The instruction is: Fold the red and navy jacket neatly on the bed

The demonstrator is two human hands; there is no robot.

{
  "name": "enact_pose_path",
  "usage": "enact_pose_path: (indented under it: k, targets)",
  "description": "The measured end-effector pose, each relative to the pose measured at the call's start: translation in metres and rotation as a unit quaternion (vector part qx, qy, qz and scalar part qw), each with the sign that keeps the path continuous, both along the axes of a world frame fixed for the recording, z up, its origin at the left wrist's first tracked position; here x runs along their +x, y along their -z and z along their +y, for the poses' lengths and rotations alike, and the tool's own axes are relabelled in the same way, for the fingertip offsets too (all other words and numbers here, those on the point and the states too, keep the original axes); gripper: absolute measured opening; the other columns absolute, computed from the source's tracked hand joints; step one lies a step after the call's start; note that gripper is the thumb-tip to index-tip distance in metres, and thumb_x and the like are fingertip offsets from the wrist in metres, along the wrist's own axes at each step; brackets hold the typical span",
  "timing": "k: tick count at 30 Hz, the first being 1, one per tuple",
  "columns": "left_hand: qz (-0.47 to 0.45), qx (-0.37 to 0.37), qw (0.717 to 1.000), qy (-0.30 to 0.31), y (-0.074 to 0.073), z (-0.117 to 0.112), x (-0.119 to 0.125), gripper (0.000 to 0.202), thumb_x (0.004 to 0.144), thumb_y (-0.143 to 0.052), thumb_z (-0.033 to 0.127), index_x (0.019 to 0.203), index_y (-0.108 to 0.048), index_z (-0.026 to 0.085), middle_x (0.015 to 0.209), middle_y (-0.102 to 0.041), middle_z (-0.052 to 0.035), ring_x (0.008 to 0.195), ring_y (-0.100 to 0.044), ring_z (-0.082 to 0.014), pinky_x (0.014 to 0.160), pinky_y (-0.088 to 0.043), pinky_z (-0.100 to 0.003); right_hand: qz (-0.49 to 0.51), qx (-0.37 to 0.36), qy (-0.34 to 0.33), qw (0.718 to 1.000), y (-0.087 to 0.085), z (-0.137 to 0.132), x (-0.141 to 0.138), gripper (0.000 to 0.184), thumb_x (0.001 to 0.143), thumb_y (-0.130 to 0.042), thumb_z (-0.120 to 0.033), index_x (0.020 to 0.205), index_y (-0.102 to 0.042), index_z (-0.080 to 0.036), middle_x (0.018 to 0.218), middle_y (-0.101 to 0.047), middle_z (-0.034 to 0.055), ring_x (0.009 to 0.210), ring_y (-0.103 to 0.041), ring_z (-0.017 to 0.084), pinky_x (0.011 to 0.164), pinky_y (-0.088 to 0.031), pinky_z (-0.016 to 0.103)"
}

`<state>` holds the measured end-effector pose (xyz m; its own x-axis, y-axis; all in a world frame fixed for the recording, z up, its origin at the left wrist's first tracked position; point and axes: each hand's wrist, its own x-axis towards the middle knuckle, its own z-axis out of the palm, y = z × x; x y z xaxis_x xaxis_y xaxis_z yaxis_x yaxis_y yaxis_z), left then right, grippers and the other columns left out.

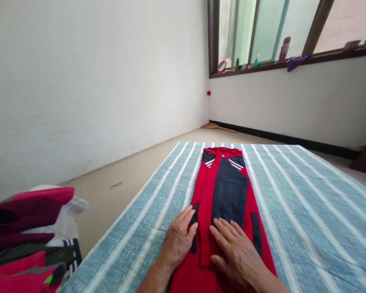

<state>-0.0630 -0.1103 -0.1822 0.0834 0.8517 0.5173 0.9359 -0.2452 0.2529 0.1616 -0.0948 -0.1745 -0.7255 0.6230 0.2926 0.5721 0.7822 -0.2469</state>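
Note:
A red and navy track jacket [230, 191] with white stripes near its shoulders lies lengthwise on a blue-and-white striped cloth [152, 211]. Its sleeves are folded in over the body, and its collar points away from me. My left hand [179, 232] rests on the jacket's left edge by a dark pocket strip, fingers stretched out. Flat on the folded sleeve near the cuff lies my right hand [233, 248], its fingers spread. Neither hand grips the fabric. The jacket's near end runs out of view below my wrists.
To the left, beside the cloth-covered surface, is a pile of clothes [27, 240] in pink, maroon and dark green. A window sill [262, 69] at the right holds a bottle [284, 49], a round mirror [221, 66] and a purple cloth [295, 62]. A broom [218, 127] lies in the far corner.

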Motion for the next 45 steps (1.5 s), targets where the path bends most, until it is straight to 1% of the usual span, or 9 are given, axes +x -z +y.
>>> enact_pose_path:
  k: [3, 7, 14, 19, 25, 29, 34, 42, 45]
  targets:
    - [-0.009, -0.006, 1.0, 0.002, -0.0017, -0.0006, 0.0001, 0.035, 0.087, -0.051, 0.021, 0.121, -0.057, 0.017, 0.126, -0.061, -0.0119, 0.115, -0.058, -0.0225, 0.097, -0.05, -0.039, 0.014, 0.002, -0.003, 1.0, 0.0028, 0.0003, 0.001, 0.061, 0.081, -0.062, -0.027, 0.139, -0.044, -0.021, 0.145, -0.041, 0.0083, 0.133, -0.037, 0.027, 0.108, -0.032, 0.05]
    - [-0.018, -0.005, 1.0, 0.007, -0.0031, -0.0014, 0.0003, 0.035, 0.087, -0.051, 0.022, 0.121, -0.058, 0.018, 0.126, -0.061, -0.0117, 0.115, -0.058, -0.0229, 0.097, -0.05, -0.039, 0.016, 0.0, 0.0, 1.0, 0.0026, 0.0, 0.0011, 0.06, 0.081, -0.062, -0.027, 0.138, -0.045, -0.021, 0.144, -0.042, 0.0082, 0.132, -0.038, 0.027, 0.108, -0.032, 0.05]
    - [-0.027, 0.001, 1.0, 0.003, 0.0001, -0.0012, 0.0004, 0.035, 0.087, -0.051, 0.021, 0.121, -0.058, 0.018, 0.127, -0.06, -0.0113, 0.116, -0.058, -0.0235, 0.097, -0.05, -0.041, 0.02, 0.007, -0.001, 1.0, 0.003, -0.0001, 0.0012, 0.059, 0.082, -0.061, -0.027, 0.138, -0.045, -0.021, 0.145, -0.04, 0.0089, 0.132, -0.038, 0.027, 0.108, -0.031, 0.05]
    - [-0.031, 0.002, 0.999, 0.008, 0.0003, -0.0017, 0.0003, 0.035, 0.087, -0.051, 0.021, 0.121, -0.058, 0.019, 0.126, -0.061, -0.0107, 0.116, -0.058, -0.023, 0.098, -0.05, -0.041, 0.009, 0.003, -0.003, 1.0, 0.0042, 0.0011, 0.0013, 0.059, 0.081, -0.063, -0.028, 0.138, -0.046, -0.02, 0.144, -0.041, 0.0099, 0.131, -0.04, 0.028, 0.107, -0.033, 0.051]
    - [-0.043, -0.011, 0.999, 0.007, -0.0043, -0.0041, 0.0024, 0.036, 0.086, -0.053, 0.019, 0.121, -0.058, 0.019, 0.127, -0.06, -0.0107, 0.116, -0.057, -0.0227, 0.098, -0.05, -0.041, 0.005, 0.012, -0.01, 1.0, 0.0041, 0.0018, 0.0019, 0.056, 0.084, -0.06, -0.029, 0.138, -0.046, -0.02, 0.143, -0.041, 0.0103, 0.13, -0.041, 0.029, 0.105, -0.036, 0.052]
    - [-0.042, -0.018, 0.999, 0.008, -0.0057, -0.0044, 0.0036, 0.037, 0.085, -0.053, 0.019, 0.122, -0.057, 0.02, 0.128, -0.06, -0.0105, 0.116, -0.057, -0.0226, 0.098, -0.05, -0.04, 0.011, 0.013, -0.01, 1.0, 0.0053, 0.0009, 0.0016, 0.054, 0.085, -0.059, -0.03, 0.137, -0.047, -0.02, 0.142, -0.043, 0.0097, 0.13, -0.041, 0.028, 0.106, -0.036, 0.052]
    - [-0.038, -0.012, 0.999, 0.007, -0.0038, -0.004, 0.0029, 0.036, 0.085, -0.054, 0.019, 0.122, -0.057, 0.02, 0.127, -0.06, -0.0107, 0.116, -0.057, -0.0232, 0.098, -0.05, -0.041, 0.027, 0.008, -0.006, 1.0, 0.0084, 0.0007, 0.002, 0.053, 0.086, -0.058, -0.031, 0.138, -0.047, -0.022, 0.143, -0.043, 0.0084, 0.131, -0.039, 0.028, 0.107, -0.034, 0.052]
    - [-0.033, -0.016, 0.999, 0.005, -0.0032, -0.004, 0.0041, 0.036, 0.086, -0.052, 0.019, 0.121, -0.057, 0.017, 0.127, -0.06, -0.0126, 0.117, -0.057, -0.0235, 0.098, -0.05, -0.042, -0.005, 0.017, -0.006, 1.0, 0.0042, 0.0016, 0.0014, 0.054, 0.086, -0.057, -0.031, 0.138, -0.047, -0.02, 0.142, -0.043, 0.0085, 0.131, -0.04, 0.028, 0.105, -0.036, 0.052]
    - [-0.039, -0.013, 0.999, 0.006, -0.0032, -0.004, 0.0037, 0.036, 0.086, -0.053, 0.018, 0.121, -0.057, 0.018, 0.127, -0.06, -0.0121, 0.116, -0.057, -0.0236, 0.098, -0.05, -0.042, -0.008, 0.023, -0.008, 1.0, 0.0039, 0.0018, 0.001, 0.053, 0.086, -0.057, -0.031, 0.138, -0.047, -0.02, 0.142, -0.042, 0.0086, 0.13, -0.041, 0.028, 0.105, -0.037, 0.052]
